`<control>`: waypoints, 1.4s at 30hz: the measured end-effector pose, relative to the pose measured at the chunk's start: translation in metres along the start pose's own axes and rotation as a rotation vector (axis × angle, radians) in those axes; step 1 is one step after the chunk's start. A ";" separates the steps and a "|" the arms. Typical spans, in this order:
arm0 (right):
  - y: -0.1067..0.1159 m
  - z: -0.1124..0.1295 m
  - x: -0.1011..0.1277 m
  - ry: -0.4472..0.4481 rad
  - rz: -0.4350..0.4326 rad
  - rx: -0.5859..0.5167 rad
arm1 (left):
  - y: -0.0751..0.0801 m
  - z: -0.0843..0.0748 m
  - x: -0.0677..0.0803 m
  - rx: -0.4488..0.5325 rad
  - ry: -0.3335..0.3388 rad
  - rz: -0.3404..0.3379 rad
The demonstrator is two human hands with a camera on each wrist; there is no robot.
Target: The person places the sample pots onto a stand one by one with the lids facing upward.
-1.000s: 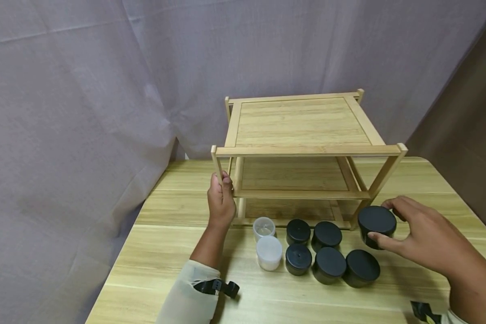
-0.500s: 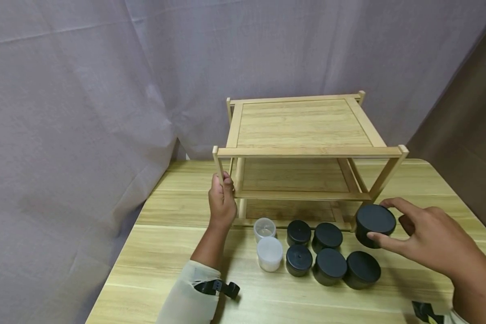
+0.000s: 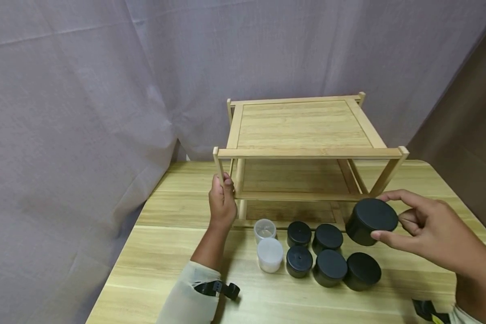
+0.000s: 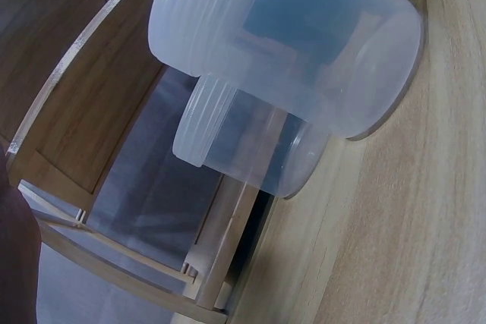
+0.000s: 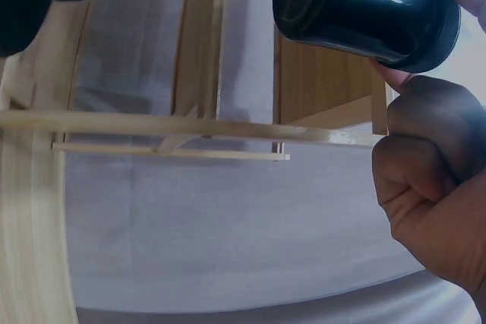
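Note:
My right hand [image 3: 433, 229] pinches a black lidded jar [image 3: 370, 221] between thumb and fingers, holding it tilted above the table beside the rack's front right corner. In the right wrist view the same jar [image 5: 364, 9] shows its glossy side, clear of the wood. My left hand [image 3: 222, 198] grips the front left post of a three-tier bamboo rack [image 3: 308, 153]. Two translucent jars, the nearer one [image 3: 269, 254] with a white top, stand in front of the rack. Right of them are several black lidded jars, such as one [image 3: 330, 266] in the front row.
The jars stand close together on the wood-grain table [image 3: 154, 270], right at the rack's lowest front rail. A grey curtain [image 3: 105, 90] hangs behind and to the left. Each wrist wears a black strap, one on the left sleeve [image 3: 214, 287].
My right hand has raised the black jar slightly and tilted it, moving it a little toward the rack. My left hand keeps its grip on the post.

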State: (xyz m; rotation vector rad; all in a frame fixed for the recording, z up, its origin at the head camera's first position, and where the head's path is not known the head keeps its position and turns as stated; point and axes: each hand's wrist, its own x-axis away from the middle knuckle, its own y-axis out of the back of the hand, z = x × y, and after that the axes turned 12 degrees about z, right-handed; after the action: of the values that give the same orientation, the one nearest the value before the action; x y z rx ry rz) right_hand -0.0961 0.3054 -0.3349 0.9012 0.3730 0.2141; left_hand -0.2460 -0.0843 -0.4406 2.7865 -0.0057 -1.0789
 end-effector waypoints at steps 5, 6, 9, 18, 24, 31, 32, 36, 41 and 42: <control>0.004 0.002 -0.004 -0.007 0.047 -0.059 | 0.000 0.000 0.000 0.008 -0.010 0.003; 0.005 0.002 -0.005 -0.014 0.055 -0.066 | 0.000 0.000 0.000 0.012 -0.012 0.005; 0.007 0.003 -0.006 -0.031 0.070 -0.092 | -0.001 0.001 0.000 0.010 -0.009 0.007; 0.016 0.010 -0.016 -0.074 0.084 -0.092 | 0.002 0.001 0.000 -0.011 -0.015 -0.003; 0.022 0.014 -0.019 -0.079 0.094 -0.085 | -0.001 0.002 0.000 0.003 -0.014 0.004; 0.037 0.027 -0.029 -0.073 0.073 -0.077 | -0.003 0.001 -0.001 0.016 -0.035 0.002; 0.040 0.029 -0.031 -0.068 0.072 -0.075 | -0.003 0.001 -0.001 0.014 -0.036 0.005; 0.050 0.037 -0.041 -0.037 0.065 -0.073 | -0.002 0.001 -0.001 0.001 -0.027 0.005; 0.059 0.042 -0.053 0.005 0.072 -0.116 | -0.001 0.002 0.000 -0.005 -0.009 0.000; 0.061 0.042 -0.055 0.007 0.075 -0.118 | -0.001 0.002 0.000 -0.006 -0.007 0.001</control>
State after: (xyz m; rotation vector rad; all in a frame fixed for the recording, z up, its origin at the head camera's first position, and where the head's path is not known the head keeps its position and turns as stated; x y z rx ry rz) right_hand -0.1311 0.2936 -0.2503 0.7989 0.3300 0.3058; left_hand -0.2477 -0.0841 -0.4423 2.7773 -0.0053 -1.0871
